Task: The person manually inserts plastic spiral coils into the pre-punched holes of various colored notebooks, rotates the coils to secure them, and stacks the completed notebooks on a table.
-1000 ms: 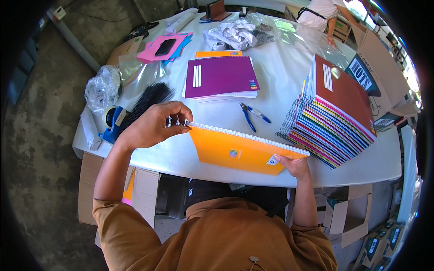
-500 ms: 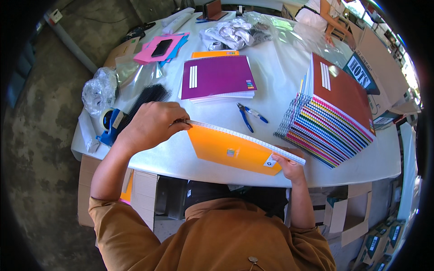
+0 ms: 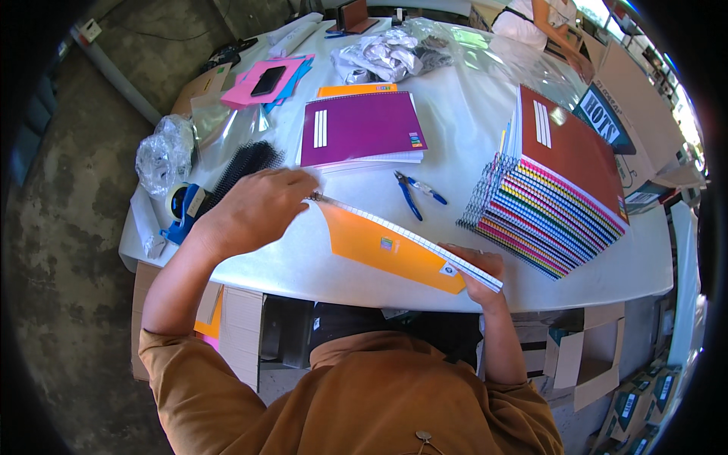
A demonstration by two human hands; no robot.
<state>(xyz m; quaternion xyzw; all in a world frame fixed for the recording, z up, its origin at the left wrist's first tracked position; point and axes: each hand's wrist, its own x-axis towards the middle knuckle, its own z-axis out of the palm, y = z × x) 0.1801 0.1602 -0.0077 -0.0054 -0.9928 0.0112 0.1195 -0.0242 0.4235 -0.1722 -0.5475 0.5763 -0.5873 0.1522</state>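
An orange-covered notebook (image 3: 379, 246) is tilted over the near part of the table, its punched page edge facing up. My right hand (image 3: 484, 274) grips its right end, thumb in front and fingers behind. A dark wire coil (image 3: 315, 196) shows at the left end of that edge. My left hand (image 3: 262, 199) is bent beside the coil, with its fingertips smeared by motion, so I cannot tell whether they pinch it. Behind the notebook lie blue-handled pliers (image 3: 413, 196) and a stack of purple-covered notebooks (image 3: 362, 129).
A tall stack of wire-bound notebooks (image 3: 572, 152) stands at the right. Black coils (image 3: 246, 165), a tape dispenser (image 3: 184, 211) and crumpled plastic (image 3: 164, 154) lie at the left. A phone (image 3: 268, 81) rests on coloured sheets. Another person's arm (image 3: 561, 34) is at the far right.
My left hand's fingers have lifted slightly from the coil end and blurred. The notebook has tipped a little, and its right end has come slightly left with my right hand.
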